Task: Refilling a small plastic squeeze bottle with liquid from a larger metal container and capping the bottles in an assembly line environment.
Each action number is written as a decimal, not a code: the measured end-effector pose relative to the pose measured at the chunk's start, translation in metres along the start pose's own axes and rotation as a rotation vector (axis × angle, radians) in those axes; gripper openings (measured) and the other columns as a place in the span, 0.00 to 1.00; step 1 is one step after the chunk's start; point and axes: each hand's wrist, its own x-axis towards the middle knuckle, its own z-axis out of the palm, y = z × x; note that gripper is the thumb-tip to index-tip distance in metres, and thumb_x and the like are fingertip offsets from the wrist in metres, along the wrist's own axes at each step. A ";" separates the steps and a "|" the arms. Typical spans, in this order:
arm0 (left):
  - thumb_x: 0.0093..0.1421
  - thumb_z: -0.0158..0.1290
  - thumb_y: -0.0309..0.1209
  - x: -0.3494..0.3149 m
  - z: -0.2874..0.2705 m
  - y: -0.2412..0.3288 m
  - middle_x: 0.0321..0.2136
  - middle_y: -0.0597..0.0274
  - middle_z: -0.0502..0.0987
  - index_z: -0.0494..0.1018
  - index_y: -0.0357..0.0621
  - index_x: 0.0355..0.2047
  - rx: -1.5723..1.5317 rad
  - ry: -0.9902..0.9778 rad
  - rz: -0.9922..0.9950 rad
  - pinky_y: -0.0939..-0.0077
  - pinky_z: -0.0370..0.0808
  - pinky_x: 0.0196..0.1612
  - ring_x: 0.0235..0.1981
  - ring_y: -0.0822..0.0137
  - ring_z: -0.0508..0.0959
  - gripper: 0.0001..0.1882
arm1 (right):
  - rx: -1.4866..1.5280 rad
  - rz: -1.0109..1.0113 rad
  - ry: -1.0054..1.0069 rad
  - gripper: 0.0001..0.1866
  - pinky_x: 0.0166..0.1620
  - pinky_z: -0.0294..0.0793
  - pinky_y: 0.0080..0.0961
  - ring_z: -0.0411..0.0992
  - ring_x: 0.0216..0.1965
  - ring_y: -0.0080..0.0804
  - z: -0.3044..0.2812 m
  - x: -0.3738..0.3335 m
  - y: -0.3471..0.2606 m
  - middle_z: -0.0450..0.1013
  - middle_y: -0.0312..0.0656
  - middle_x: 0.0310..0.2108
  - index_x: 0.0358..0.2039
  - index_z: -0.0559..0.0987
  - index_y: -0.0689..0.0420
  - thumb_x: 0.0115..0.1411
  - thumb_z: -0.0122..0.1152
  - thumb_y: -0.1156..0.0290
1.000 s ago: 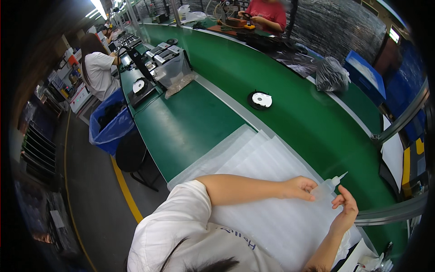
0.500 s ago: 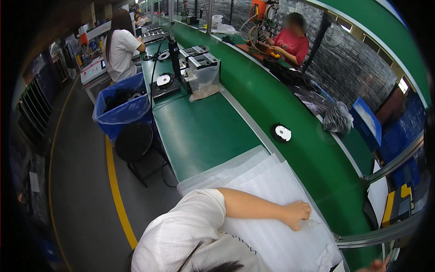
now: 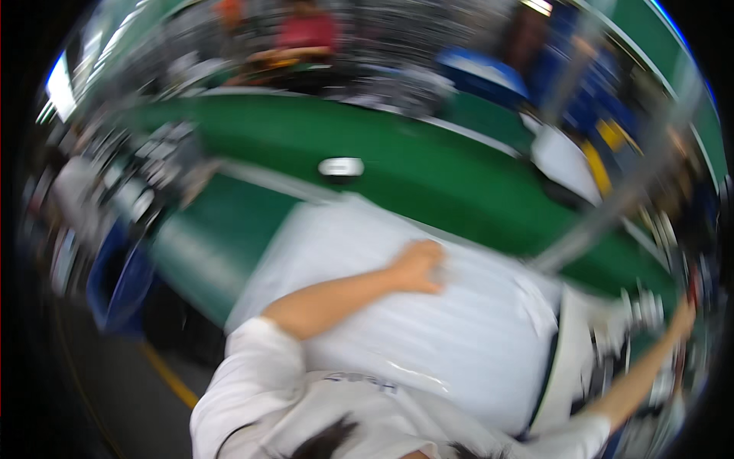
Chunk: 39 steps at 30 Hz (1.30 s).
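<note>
My left hand (image 3: pixel 419 266), its fingers curled in, rests over white foam sheets (image 3: pixel 367 344) spread on the bench in front of me. A faint greyish patch shows at its fingertips, too smeared to name. Stretched far out to the right is my right hand (image 3: pixel 683 315), beside cluttered items at the picture's edge. Something red is near its fingers, but blur hides whether they grip it. A round white-and-black device (image 3: pixel 341 167) sits on the green conveyor belt (image 3: pixel 443 168) beyond the sheets.
Left of the sheets is the green bench top (image 3: pixel 222 229), with a blue bin (image 3: pixel 126 279) below it. A slanted metal post (image 3: pixel 604 214) rises at the right. Across the belt sits a person in red (image 3: pixel 306 34), near a blue crate (image 3: pixel 482 73).
The view has swung to the right and blurred. My right arm now shows, reaching far right. My left hand remains curled over the foam sheets.
</note>
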 end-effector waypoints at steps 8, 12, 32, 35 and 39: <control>0.32 0.62 0.36 -0.012 -0.016 0.026 0.37 0.55 0.71 0.69 0.44 0.34 0.143 0.074 -0.201 0.64 0.65 0.46 0.41 0.53 0.69 0.26 | 0.250 0.297 -0.348 0.29 0.51 0.64 0.32 0.67 0.50 0.43 -0.030 -0.053 -0.141 0.69 0.50 0.47 0.50 0.71 0.54 0.48 0.52 0.54; 0.31 0.60 0.33 -0.005 -0.012 0.034 0.37 0.56 0.70 0.69 0.43 0.32 0.135 0.049 -0.179 0.65 0.65 0.46 0.42 0.55 0.69 0.24 | 0.222 0.363 -0.470 0.34 0.54 0.61 0.34 0.64 0.52 0.47 -0.025 -0.068 -0.129 0.67 0.51 0.49 0.52 0.69 0.50 0.50 0.50 0.41; 0.31 0.60 0.29 -0.013 -0.018 0.035 0.36 0.57 0.66 0.66 0.44 0.33 0.034 0.062 -0.292 0.66 0.65 0.45 0.40 0.57 0.67 0.25 | 0.340 0.545 -0.317 0.38 0.49 0.66 0.34 0.68 0.48 0.45 -0.001 -0.086 -0.147 0.69 0.53 0.45 0.49 0.69 0.56 0.42 0.62 0.46; 0.31 0.60 0.29 -0.010 -0.018 0.032 0.35 0.57 0.67 0.67 0.43 0.33 -0.101 0.098 -0.393 0.66 0.65 0.44 0.40 0.57 0.68 0.25 | 0.343 0.662 -0.188 0.39 0.47 0.67 0.36 0.70 0.45 0.46 -0.017 -0.096 -0.147 0.71 0.52 0.43 0.49 0.69 0.56 0.41 0.61 0.43; 0.30 0.61 0.30 -0.015 -0.022 0.028 0.37 0.57 0.68 0.66 0.42 0.37 0.068 0.010 -0.215 0.65 0.65 0.45 0.42 0.59 0.68 0.29 | 0.367 0.658 0.093 0.38 0.45 0.68 0.36 0.70 0.44 0.47 -0.068 -0.095 -0.140 0.72 0.51 0.42 0.48 0.70 0.55 0.41 0.61 0.42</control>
